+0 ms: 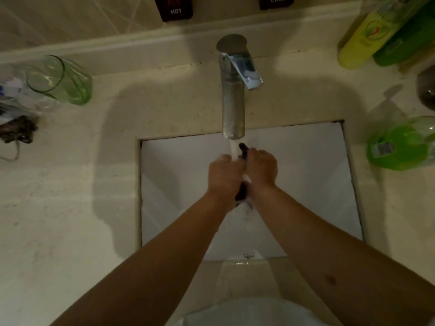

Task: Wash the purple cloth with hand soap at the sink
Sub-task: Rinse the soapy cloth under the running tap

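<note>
White sink (306, 184), hands (242, 175) apparently hiding cloth (242, 195)

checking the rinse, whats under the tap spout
Water runs from the tap onto the cloth, gripped between the left hand and right hand. Most of the cloth is hidden by the hands.

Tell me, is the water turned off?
No, a white stream of water runs from the faucet onto the purple cloth squeezed between the left hand and right hand.
</note>
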